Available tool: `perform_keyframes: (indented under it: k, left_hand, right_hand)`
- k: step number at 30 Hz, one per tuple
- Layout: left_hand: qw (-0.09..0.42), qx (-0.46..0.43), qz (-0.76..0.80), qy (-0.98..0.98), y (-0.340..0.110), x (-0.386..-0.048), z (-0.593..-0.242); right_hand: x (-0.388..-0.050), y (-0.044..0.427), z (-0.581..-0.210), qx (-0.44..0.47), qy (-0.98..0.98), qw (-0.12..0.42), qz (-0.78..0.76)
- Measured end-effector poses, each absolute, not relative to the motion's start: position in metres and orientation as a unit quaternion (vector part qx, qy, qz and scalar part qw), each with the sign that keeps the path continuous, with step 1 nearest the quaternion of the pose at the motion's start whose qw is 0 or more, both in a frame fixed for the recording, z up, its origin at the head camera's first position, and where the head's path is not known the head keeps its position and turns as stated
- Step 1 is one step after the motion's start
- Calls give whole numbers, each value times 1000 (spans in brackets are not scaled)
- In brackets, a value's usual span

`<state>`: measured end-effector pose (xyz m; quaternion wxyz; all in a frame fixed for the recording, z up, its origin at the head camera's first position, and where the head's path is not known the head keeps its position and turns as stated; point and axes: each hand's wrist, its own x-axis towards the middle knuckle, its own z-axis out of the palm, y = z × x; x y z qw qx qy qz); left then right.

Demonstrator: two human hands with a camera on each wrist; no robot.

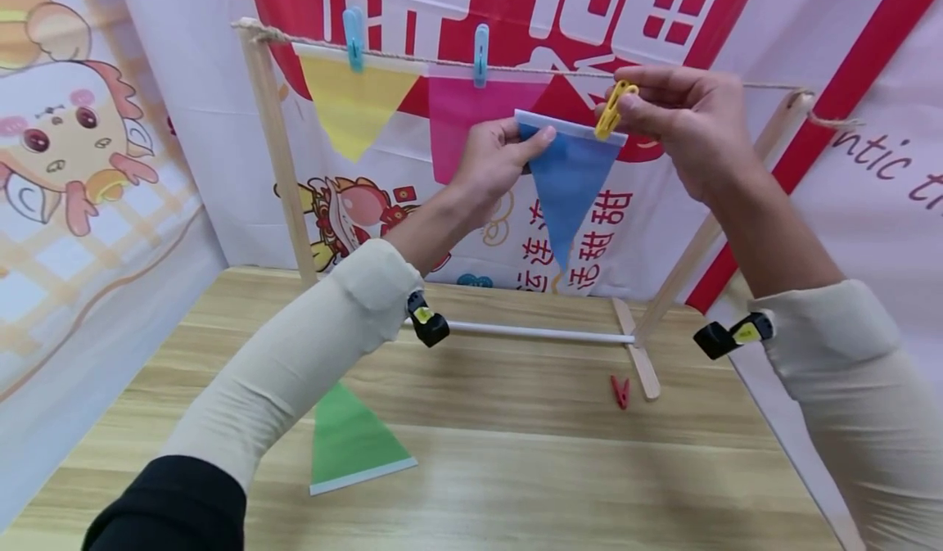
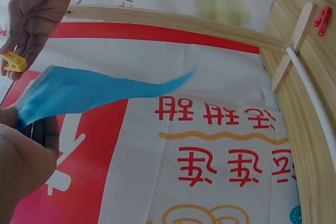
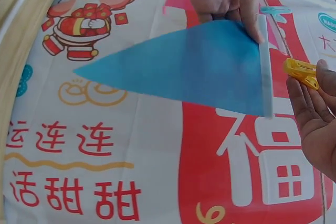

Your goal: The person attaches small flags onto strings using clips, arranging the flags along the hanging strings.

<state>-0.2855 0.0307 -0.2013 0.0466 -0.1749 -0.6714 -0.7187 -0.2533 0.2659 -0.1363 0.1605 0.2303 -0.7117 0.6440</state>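
My left hand (image 1: 495,162) pinches a blue triangular pennant (image 1: 573,176) by the left end of its white top strip, and the point hangs downward. Between thumb and fingers my right hand (image 1: 688,121) holds a yellow clothespin (image 1: 616,110) close to the strip's right end. In the right wrist view the yellow clothespin (image 3: 301,72) is apart from the pennant (image 3: 184,66). A twine line (image 1: 545,70) runs just above and behind the pennant. On it hang a yellow pennant (image 1: 354,105) and a pink flag (image 1: 460,121), each under a light blue clothespin (image 1: 481,56).
Wooden posts (image 1: 276,150) at left and right hold up the twine, joined low by a white rod (image 1: 538,332). A green pennant (image 1: 354,444) lies on the wooden table (image 1: 516,485) at front left. Near the right foot lies a red clothespin (image 1: 620,392). Printed cloth hangs behind.
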Motion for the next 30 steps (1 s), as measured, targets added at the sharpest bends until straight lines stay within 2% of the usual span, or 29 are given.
perform_keyframes:
  k: [7, 30]
  left_hand:
    - [28, -165, -749, -641, 40, -286, -197]
    - [29, -135, -790, -598, 54, -292, -193]
  right_hand:
    - [-253, 260, -120, 229, -709, 170, 645]
    - [-264, 254, -93, 224, -706, 196, 643]
